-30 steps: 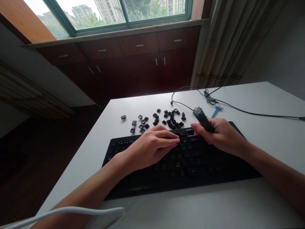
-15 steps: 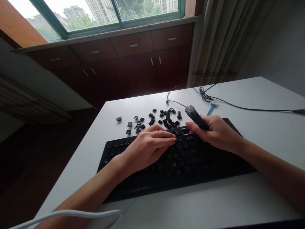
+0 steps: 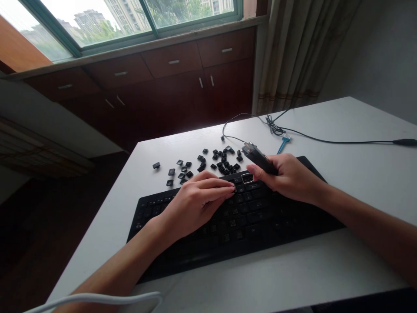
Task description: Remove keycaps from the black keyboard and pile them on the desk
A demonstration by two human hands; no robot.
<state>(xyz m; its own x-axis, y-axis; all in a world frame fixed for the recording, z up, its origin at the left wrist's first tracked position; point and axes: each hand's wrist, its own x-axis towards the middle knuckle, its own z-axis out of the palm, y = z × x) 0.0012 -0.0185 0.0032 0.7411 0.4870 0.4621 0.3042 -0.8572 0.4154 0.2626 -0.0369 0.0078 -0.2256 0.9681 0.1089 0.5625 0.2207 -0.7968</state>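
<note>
A black keyboard [image 3: 195, 252] lies across the white table, with sockets showing where several keycaps are off. My left hand [image 3: 198, 195] rests over its middle, fingers pressed together at the tips on the upper rows. Whatever sits under those fingertips is mostly hidden. In my right hand [image 3: 286, 174] is a dark-handled keycap puller [image 3: 260, 158], its metal prongs pointing up and away. Below my right thumb, a thin wire loop stands at the keyboard's top row. Loose black keycaps [image 3: 224, 164] lie scattered just behind the keyboard.
A blue brush [image 3: 284, 142] lies behind my right hand. Black cable [image 3: 339, 141] runs along the table's far side, bundled near the brush. A white cord [image 3: 107, 298] crosses the near left. The table's left edge [image 3: 94, 230] drops to dark floor.
The whole view has shifted slightly, so everything sits a little further left. My hands keep nearly the same places on the keyboard, and the puller stays in my right hand.
</note>
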